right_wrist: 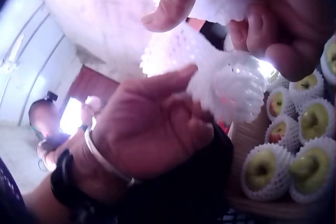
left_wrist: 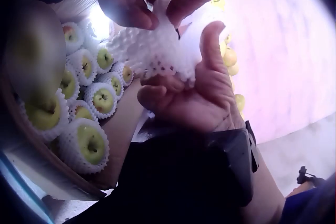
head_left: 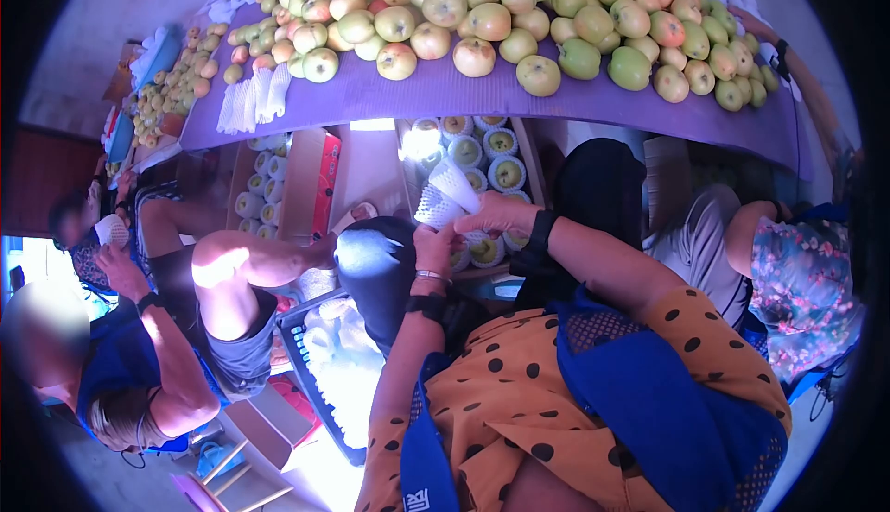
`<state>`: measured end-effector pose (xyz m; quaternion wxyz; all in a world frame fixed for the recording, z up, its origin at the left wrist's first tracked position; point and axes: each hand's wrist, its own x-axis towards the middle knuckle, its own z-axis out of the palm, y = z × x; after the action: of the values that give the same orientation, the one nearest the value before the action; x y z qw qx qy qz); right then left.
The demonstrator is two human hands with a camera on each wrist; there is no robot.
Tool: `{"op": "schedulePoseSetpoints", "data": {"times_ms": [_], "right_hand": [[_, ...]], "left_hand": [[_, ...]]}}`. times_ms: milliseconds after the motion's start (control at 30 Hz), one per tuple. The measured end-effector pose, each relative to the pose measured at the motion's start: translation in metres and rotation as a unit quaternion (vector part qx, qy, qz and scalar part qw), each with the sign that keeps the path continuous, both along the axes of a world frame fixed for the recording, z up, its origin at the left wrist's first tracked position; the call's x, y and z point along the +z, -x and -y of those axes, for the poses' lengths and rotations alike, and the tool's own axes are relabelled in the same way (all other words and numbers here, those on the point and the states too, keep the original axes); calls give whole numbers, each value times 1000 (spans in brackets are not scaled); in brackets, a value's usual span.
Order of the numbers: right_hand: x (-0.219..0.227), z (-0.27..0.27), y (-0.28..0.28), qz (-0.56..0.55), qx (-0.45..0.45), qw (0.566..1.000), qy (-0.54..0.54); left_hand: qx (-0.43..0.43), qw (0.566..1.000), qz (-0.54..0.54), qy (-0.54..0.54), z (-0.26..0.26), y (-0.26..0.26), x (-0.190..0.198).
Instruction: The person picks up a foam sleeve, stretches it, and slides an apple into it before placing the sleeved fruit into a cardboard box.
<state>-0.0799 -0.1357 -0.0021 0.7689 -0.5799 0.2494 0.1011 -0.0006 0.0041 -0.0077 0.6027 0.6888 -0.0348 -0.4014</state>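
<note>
Both hands meet over an open carton in the head view, with white foam fruit nets between them. My left hand (head_left: 434,254), with a bracelet at its wrist, holds one foam net (right_wrist: 231,85) between thumb and fingers. In the left wrist view its palm is turned up under the mesh. My right hand (head_left: 501,215) pinches a second foam net (head_left: 452,183) from above, its thumb and fingertips close together. The two nets overlap. Below them, the carton (left_wrist: 118,145) holds several green-yellow apples (left_wrist: 93,142), each in a white foam net.
A purple-covered table (head_left: 371,100) in front bears a heap of loose apples (head_left: 473,56) and a stack of flat foam nets (head_left: 255,100). Another carton (head_left: 301,178) of netted apples stands to the left. A dark crate (head_left: 315,382) with white nets lies beside my knee. Other people sit on both sides.
</note>
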Motion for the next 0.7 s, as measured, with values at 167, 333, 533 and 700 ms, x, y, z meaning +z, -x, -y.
{"op": "schedulePoseSetpoints", "data": {"times_ms": [167,333,533,700], "right_hand": [[-6,-5,0,10,53,998,26],[-6,-3,0,23,58,997,42],[-2,-1,2,-16,93,995,-14],[-13,-4,2,-23,78,997,3]], "left_hand": [[36,985,-136,103,2,7,7],[-2,986,-143,82,-3,0,1],[50,976,-170,130,-4,0,7],[23,997,-66,38,-5,-3,-1]]}}
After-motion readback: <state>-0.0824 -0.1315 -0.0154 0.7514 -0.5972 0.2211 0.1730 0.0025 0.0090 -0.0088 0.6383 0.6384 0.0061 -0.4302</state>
